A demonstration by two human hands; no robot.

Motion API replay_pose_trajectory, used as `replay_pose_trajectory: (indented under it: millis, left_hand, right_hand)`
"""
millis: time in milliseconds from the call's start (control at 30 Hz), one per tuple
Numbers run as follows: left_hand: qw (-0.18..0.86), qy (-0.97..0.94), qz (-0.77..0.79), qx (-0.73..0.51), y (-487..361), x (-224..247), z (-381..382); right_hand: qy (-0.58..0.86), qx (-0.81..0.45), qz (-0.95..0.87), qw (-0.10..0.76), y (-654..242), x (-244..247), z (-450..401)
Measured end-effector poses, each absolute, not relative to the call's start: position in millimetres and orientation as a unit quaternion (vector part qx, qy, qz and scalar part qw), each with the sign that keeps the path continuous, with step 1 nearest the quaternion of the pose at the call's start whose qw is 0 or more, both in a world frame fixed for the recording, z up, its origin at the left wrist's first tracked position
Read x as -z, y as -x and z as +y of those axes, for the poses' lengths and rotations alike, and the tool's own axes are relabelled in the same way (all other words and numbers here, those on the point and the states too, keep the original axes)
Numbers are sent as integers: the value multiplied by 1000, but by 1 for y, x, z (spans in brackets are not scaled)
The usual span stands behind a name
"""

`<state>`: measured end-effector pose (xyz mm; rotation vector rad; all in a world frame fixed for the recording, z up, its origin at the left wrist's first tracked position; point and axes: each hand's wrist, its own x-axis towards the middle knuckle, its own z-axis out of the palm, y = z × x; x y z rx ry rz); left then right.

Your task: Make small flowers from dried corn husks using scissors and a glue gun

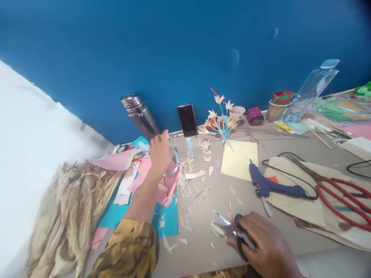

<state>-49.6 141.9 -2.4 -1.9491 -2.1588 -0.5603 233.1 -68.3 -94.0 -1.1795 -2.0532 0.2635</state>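
Note:
My right hand (pixel 261 241) grips small scissors (pixel 227 227) by their black handles, the blades parted and pointing left just above the table. A pale scrap lies by the blades. My left hand (pixel 160 152) reaches over the pink paper (pixel 166 197), close to the foot of a grey thermos (pixel 143 119) and beside a roll of tape (pixel 176 164). Its thumb stands apart from the bent fingers, whose tips are hidden; nothing shows in it. Pale husk scraps (pixel 197 191) lie scattered between my hands.
Dried husks (pixel 78 208) are heaped at the left. A phone (pixel 187 120) leans on the blue wall beside husk flowers (pixel 223 119) on blue stems. Right of a yellow sheet (pixel 236 158) are a blue glue gun (pixel 269 185), red-handled shears (pixel 339 193) and a plastic bottle (pixel 311 88).

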Motion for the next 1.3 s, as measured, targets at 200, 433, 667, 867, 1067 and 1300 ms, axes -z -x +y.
replay_pose_trajectory:
  millis: [200, 433, 667, 867, 1067, 1300]
  left_hand:
    - [20, 626, -756, 191, 48, -1, 143]
    - [-9, 669, -715, 203, 39, 0, 143]
    - [-21, 812, -569, 127, 13, 26, 140]
    - [-6, 791, -595, 144, 13, 39, 148]
    - [-23, 742, -640, 198, 27, 33, 154]
    - [-48, 730, -649, 210, 29, 42, 160]
  right_hand:
    - [455, -107, -809, 356, -236, 97, -68]
    - [491, -160, -813, 270, -240, 94, -71]
    - [556, -239, -792, 74, -226, 61, -63]
    - [600, -253, -759, 31, -205, 41, -50]
    - [591, -207, -779, 30, -202, 35, -49]
    - [554, -171, -815, 13, -201, 25, -44]
